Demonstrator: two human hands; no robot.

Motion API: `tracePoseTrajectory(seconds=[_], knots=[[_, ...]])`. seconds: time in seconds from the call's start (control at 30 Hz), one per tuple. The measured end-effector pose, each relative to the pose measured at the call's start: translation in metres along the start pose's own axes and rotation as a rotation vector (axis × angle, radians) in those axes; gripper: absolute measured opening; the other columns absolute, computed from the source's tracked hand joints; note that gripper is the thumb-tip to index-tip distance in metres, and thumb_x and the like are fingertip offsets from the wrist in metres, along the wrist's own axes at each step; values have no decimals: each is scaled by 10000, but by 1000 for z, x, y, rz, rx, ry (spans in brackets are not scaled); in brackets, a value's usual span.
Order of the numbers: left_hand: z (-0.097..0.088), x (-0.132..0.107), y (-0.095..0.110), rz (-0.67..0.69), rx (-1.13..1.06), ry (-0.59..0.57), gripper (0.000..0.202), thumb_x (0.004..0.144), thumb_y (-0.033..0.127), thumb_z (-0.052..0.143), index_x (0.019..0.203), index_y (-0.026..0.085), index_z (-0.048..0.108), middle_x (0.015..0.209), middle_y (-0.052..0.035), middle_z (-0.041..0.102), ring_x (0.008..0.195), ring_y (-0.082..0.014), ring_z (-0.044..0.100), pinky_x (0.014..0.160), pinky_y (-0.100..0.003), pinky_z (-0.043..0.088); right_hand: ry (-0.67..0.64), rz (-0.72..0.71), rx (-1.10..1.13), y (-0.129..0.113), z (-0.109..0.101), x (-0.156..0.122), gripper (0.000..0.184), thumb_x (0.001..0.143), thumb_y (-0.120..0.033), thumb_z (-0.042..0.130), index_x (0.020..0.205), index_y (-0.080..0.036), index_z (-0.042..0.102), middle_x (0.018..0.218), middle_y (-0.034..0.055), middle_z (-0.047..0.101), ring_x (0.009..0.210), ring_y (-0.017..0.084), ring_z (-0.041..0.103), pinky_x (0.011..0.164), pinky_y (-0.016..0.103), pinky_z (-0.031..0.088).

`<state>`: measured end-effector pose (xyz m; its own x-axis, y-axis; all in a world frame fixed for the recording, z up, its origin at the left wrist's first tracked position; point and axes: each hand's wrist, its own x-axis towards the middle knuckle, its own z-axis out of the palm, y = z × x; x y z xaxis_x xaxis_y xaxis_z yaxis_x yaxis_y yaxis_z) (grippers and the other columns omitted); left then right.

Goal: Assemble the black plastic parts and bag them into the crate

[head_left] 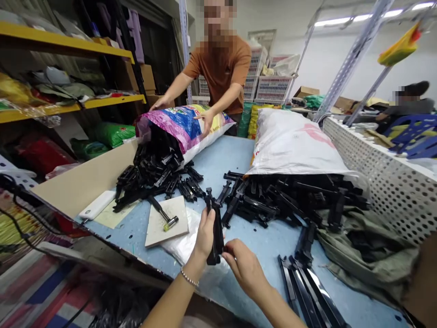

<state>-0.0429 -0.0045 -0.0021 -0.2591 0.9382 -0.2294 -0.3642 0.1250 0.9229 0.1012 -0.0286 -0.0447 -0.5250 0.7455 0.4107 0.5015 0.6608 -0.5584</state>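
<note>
My left hand [205, 237], with a beaded bracelet at the wrist, is wrapped round a long black plastic part [215, 228] held roughly upright above the table. At its lower right edge, the curled fingers of my right hand [244, 264] pinch; what exactly lies between the fingertips is hard to see. A small hammer [164, 214] with a yellowish tip rests on a pale square board [153, 230] to the left. Beyond my hands, many similar black parts [262, 200] lie heaped. Several longer, shiny black pieces [309, 287] are at the right front.
A co-worker in a brown shirt [225, 68] grips a colourful sack [191, 123] spilling black parts. A white sack [293, 141] lies open on the right, near green-grey cloth [368, 255] and a perforated panel [382, 168]. A white device [97, 206] sits at left on the blue table [235, 152].
</note>
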Motion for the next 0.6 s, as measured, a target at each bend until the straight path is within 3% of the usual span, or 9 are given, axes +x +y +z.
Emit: tracePoseTrajectory(seconds=[0.2, 0.3, 0.37, 0.43, 0.5, 0.53, 0.6], knots=[[-2, -2, -1, -19, 41, -35, 532, 794, 642, 511, 1102, 209, 497, 573, 64, 509, 409, -129, 539, 374, -222, 436, -75, -183, -227, 7, -6, 5, 275, 980, -402, 353, 968, -192, 530, 866, 67, 597, 769, 187, 548, 672, 301, 438], [-3, 0, -7, -2, 63, -27, 521, 809, 625, 502, 1124, 210, 500, 587, 66, 495, 415, -125, 529, 400, -235, 451, -139, -198, -227, 8, -9, 6, 311, 983, -427, 332, 922, -199, 535, 820, 52, 592, 743, 183, 535, 658, 297, 417], [-4, -1, -12, 53, 89, 3, 517, 820, 599, 507, 1162, 211, 498, 645, 42, 541, 491, -140, 569, 472, -252, 488, -163, -118, -148, 9, -7, 6, 328, 987, -440, 306, 897, -213, 525, 804, 33, 592, 737, 173, 544, 647, 281, 413], [-4, -5, -19, 170, 147, 65, 505, 835, 549, 522, 1206, 207, 495, 850, -29, 632, 762, -189, 651, 670, -282, 534, -181, 27, -43, 12, -1, 6, 353, 991, -446, 272, 842, -224, 504, 756, 8, 585, 694, 157, 546, 621, 263, 406], [-5, -8, -26, 303, 222, 118, 504, 843, 490, 544, 1255, 205, 481, 1156, -88, 606, 1129, -234, 565, 923, -308, 468, -191, 184, 80, 15, 9, 6, 393, 985, -478, 255, 774, -227, 474, 684, -13, 564, 635, 148, 538, 593, 254, 399], [-6, -8, -28, 340, 245, 130, 520, 839, 467, 559, 1280, 206, 465, 1243, -96, 568, 1221, -239, 501, 987, -314, 424, -195, 252, 163, 17, 15, 6, 412, 976, -503, 254, 752, -227, 461, 652, -20, 553, 610, 146, 535, 580, 252, 401], [-12, 1, -27, 292, 203, 144, 572, 819, 452, 588, 1315, 218, 425, 1180, -96, 603, 1148, -244, 561, 937, -335, 461, -201, 345, 372, 20, 25, 8, 431, 954, -554, 273, 752, -225, 465, 626, -26, 545, 578, 142, 537, 561, 248, 415]])
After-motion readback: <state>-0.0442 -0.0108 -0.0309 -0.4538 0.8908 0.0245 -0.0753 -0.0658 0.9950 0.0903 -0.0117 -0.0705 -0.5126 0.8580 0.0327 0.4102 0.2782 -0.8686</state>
